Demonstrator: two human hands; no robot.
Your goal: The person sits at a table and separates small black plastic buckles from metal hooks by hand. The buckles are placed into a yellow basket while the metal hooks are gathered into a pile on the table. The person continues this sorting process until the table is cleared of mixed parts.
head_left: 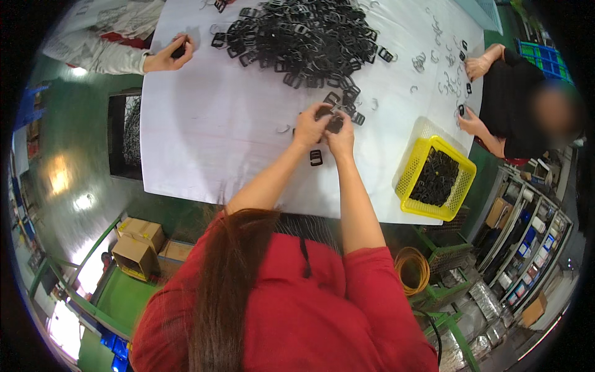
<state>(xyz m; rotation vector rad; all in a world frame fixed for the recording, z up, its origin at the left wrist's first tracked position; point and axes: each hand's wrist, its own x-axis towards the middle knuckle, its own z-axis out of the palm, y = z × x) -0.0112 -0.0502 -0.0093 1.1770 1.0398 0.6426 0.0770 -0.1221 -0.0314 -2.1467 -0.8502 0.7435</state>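
**Black buckles at the pile's near edge**

A small black plastic buckle (333, 124) sits pinched between both hands, just below the big buckle pile (304, 37). Another black rectangular buckle (316, 157) lies flat on the white tabletop, nearer than the pile.

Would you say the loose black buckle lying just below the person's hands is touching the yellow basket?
Apart. The head view shows the loose black buckle on bare white table, well left of the yellow basket.
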